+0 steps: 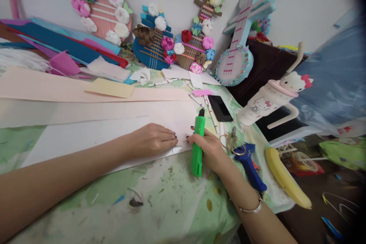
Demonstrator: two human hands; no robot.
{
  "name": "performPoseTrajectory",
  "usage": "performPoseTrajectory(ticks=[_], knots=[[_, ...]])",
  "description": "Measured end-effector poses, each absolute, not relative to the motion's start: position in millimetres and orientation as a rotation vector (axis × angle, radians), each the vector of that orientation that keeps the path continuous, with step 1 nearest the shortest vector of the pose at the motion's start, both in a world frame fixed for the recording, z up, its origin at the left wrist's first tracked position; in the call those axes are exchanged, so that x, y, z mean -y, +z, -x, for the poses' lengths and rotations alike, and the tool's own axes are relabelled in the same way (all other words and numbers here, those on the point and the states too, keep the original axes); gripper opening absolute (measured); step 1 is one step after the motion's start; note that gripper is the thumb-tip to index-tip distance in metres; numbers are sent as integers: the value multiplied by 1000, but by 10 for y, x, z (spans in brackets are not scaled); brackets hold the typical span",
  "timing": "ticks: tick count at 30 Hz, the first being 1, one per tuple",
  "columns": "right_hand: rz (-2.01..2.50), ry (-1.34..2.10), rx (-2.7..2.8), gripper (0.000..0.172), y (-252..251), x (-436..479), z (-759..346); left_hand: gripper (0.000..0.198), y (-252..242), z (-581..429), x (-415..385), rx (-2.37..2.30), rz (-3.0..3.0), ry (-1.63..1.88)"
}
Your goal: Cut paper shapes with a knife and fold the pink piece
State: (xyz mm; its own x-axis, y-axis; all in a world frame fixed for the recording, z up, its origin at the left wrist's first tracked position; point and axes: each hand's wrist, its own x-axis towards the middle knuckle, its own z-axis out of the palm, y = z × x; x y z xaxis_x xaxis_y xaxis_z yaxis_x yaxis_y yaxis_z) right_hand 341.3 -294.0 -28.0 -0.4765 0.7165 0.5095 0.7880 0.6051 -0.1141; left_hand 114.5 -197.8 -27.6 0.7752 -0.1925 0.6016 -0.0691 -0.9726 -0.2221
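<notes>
My left hand (160, 138) lies flat on a large white sheet (85, 137), its fingers stretched out toward the sheet's right end. The hand holds nothing. Just to its right, my right hand (210, 146) grips a bright green utility knife (198, 145) with a black tip pointing away from me. The knife's body rests between thumb and fingers, partly across the hand; whether a blade is out cannot be seen. Fingertips of the right hand touch or hover close to the sheet's edge. A pale pink strip (160, 94) and a small cream piece of paper (110, 88) lie behind.
At right are gold-handled scissors (228, 141), a blue glue gun (251, 166), a banana (286, 179), a black phone (220, 108) and a tumbler (260, 103). Flower-decorated paper instruments (156, 51) stand along the wall. Coloured sheets (63, 42) are piled at left. Scraps dot the green tablecloth (160, 202).
</notes>
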Motion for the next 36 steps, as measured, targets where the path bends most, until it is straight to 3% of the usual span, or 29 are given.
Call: performPoseTrajectory(ticks=[4, 10, 17, 29, 36], knots=[[1165, -284, 2337, 23, -270, 2937, -3385, 22, -297, -1158, 1989, -175, 2775, -1022], [1190, -366, 2254, 10, -242, 2918, -3356, 15, -350, -1202, 2002, 77, 2714, -1116], [1199, -337, 2275, 20, -291, 2830, -3337, 20, -359, -1224, 1976, 79, 2659, -1072], [1199, -214, 2362, 16, -344, 2859, -3406, 33, -368, -1155, 1925, -1, 2771, -909], [1166, -254, 2386, 20, -335, 2856, -3383, 30, -385, -1141, 1928, 24, 2751, -924]])
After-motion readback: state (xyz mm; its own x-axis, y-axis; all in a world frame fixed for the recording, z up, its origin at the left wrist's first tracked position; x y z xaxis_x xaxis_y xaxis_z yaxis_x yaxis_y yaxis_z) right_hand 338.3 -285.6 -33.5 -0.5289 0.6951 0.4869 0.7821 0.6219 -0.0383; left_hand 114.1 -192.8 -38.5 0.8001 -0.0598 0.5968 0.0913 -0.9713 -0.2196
